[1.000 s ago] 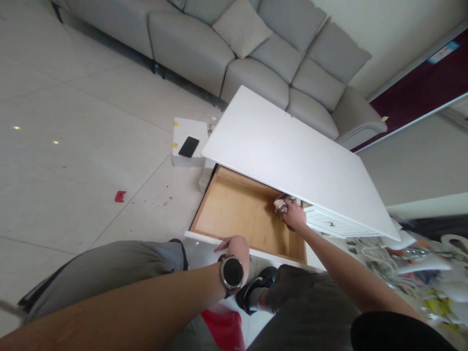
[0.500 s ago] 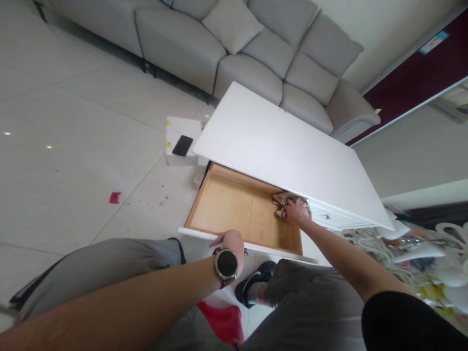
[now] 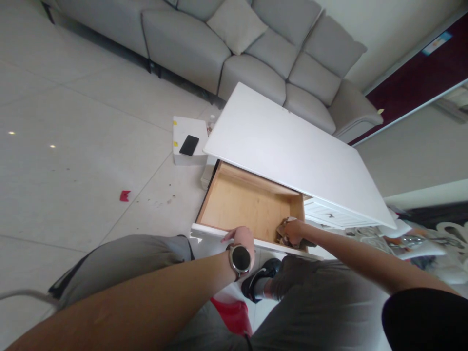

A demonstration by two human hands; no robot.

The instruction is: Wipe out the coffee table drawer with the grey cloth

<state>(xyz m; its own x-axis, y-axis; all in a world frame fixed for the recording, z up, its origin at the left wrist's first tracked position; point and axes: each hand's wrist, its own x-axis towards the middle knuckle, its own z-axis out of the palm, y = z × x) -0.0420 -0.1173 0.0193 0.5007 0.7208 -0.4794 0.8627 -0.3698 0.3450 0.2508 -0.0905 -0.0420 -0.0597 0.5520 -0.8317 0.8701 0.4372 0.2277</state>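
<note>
An open drawer (image 3: 252, 200) with a bare wooden inside juts from a white cabinet (image 3: 292, 141). My left hand (image 3: 243, 236), with a watch at the wrist, grips the top edge of the drawer's white front; some of its fingers are hidden. Inside the drawer's right front corner, my right hand (image 3: 293, 230) is closed on a crumpled patterned cloth (image 3: 282, 233), pressing it against the wood. Part of the cloth is covered by the hand.
A white box (image 3: 189, 127) carrying a black phone (image 3: 189, 145) stands left of the cabinet. Behind is a grey sofa (image 3: 190, 41). A red scrap (image 3: 125, 196) lies on the tiled floor, and a red object (image 3: 234, 317) is between my legs. Clutter sits at right.
My right hand has moved the cloth from the drawer's back right side toward its front right corner. My left hand stays on the drawer front. The view has shifted slightly.
</note>
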